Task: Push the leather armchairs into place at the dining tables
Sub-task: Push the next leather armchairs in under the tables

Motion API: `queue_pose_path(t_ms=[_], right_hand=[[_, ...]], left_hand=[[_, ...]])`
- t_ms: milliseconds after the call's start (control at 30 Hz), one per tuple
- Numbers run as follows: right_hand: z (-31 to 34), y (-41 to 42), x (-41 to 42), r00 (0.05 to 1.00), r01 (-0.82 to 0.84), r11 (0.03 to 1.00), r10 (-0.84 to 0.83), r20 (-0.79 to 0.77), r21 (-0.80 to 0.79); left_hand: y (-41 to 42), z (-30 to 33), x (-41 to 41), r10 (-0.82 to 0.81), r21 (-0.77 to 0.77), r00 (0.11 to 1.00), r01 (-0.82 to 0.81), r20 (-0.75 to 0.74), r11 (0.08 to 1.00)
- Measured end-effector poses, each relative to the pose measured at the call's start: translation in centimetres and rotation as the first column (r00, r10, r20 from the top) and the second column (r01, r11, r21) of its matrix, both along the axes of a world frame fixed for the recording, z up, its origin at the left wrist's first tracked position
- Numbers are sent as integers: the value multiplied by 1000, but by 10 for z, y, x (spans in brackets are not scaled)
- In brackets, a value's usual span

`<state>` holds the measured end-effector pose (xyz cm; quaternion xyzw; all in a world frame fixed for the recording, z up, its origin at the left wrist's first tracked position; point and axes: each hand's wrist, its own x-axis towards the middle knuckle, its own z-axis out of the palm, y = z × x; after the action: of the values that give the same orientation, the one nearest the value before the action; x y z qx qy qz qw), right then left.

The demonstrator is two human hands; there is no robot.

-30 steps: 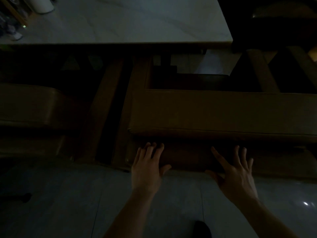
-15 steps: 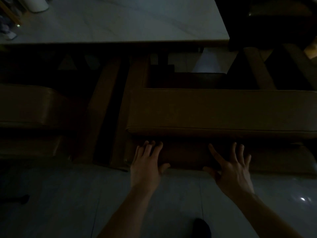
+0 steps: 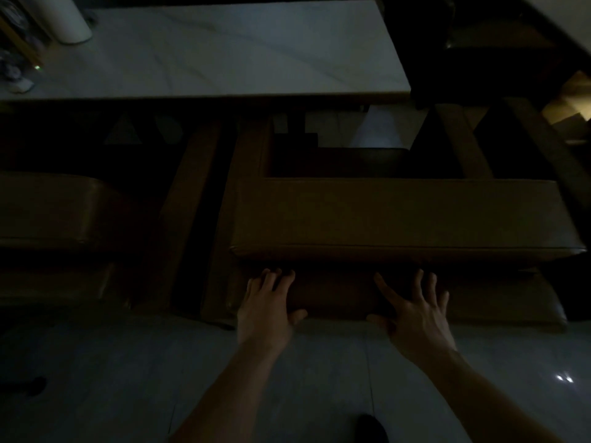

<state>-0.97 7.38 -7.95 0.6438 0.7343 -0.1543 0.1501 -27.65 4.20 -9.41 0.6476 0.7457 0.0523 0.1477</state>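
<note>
- Leather armchairs, two: one (image 3: 406, 215) at centre facing the counter (image 3: 224, 49), one (image 3: 48, 209) left.
- Hands, two: left (image 3: 267, 306), right (image 3: 415, 310), fingers spread flat against centre chair's back, grasping nothing.
- White cylinder (image 3: 68, 19), one, on counter.

Brown leather armchair (image 3: 399, 215); white grey-veined marble table (image 3: 224, 49); pale grey floor (image 3: 96, 378).

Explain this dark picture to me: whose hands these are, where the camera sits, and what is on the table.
There is no machine here. A person wears a camera on the head, looking down. The left hand and right hand lie spread, fingers open, against the back of a brown leather armchair facing a pale marble-look dining table. Nothing is gripped. A second armchair stands to the left. On the table's far left sits a white cylinder; the other small items there are too dark to name.
</note>
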Motion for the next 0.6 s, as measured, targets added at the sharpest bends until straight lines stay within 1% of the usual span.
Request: queue_pose_path(t_ms=[133,233,500,600], right_hand=[[25,7,4,1000,-13,991,14,4,-130],[47,3,5,999,12,981,-21,-42,-193],[112,-46,16,995,33,976,-53,-89,-214],[147,-67,29,988,71,982,-93,-121,-177]], left_hand=[[4,21,-1,-40,-147,999,41,6,988],[-1,41,0,-64,-176,998,63,2,982],[-34,105,3,-133,-220,990,138,38,966],[-47,130,14,-146,-247,986,160,77,956]])
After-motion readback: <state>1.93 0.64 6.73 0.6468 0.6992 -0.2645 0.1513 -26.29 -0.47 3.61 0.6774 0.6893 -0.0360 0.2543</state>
